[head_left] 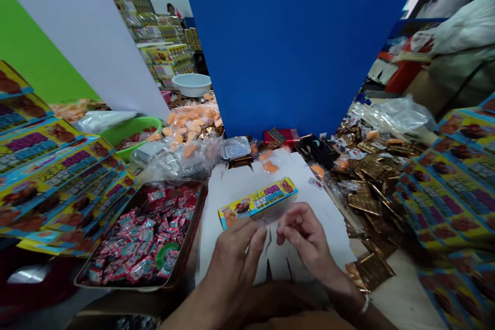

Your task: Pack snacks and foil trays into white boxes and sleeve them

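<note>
A long yellow-and-blue printed carton with a clear plastic-looking front lies aslant on a white cardboard sheet. My left hand is at its lower left edge, thumb and bent fingers close together. What they pinch, if anything, is hidden. To the right, my right hand hovers near the carton's lower right side. Its fingers are loosely curled with gaps between them, and nothing shows in them. Small orange pieces rest on the sheet beyond the carton.
A tray of pink wrapped sweets holds a green ring-shaped thing. Gold packets are heaped right. Stacked printed cartons flank both sides. A blue panel stands ahead, and bagged orange pieces lie back left.
</note>
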Motion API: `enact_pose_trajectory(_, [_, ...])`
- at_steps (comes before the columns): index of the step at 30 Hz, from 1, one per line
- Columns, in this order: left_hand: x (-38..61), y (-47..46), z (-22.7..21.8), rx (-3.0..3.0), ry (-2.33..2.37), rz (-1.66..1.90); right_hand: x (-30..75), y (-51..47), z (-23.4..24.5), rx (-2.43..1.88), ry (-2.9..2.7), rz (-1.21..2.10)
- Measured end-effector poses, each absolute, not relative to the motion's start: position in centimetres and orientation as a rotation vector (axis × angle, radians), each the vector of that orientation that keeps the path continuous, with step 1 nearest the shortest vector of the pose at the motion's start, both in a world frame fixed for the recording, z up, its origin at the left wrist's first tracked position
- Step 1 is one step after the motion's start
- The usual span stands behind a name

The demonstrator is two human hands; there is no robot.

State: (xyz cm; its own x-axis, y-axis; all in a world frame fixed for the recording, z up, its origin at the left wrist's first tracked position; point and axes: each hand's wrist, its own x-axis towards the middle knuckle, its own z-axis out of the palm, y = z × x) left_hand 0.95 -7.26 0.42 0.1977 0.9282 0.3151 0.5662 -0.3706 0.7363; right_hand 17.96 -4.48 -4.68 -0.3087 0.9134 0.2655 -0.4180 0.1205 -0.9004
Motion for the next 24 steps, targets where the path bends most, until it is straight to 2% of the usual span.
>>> enact_pose_trajectory(3, [1.6,-8.1,0.8,1.653,1.186,1.006,18.1,-5.0,-4.7,-0.577,-1.333,1.469])
enact_pose_trajectory(6, [2.1,-8.1,0.2,1.52,1.19,1.105,18.3,-5.2,-5.0,-0.62,-1.419,1.421])
enact_pose_trajectory(14, [2.4,-7.6,-1.1,2.003,1.33,1.281,17.4,-5.2,-5.8,-0.765,-1.347,1.413])
enact_pose_trajectory(18, [1.6,-4.3,0.1,2.404,1.616,1.038,15.9,-3.5,-6.0,-0.916,-1.143,1.455])
enact_pose_trajectory(21, [1.0,-1.5,0.1,2.265,1.594,0.767,15.0,-2.0,-6.5,-1.02,-1.069,1.445])
enact_pose_trajectory(24, [0.6,0.0,-0.5,2.127,1.556,0.708,14.8,-1.5,-7.2,-1.078,-1.069,1.386])
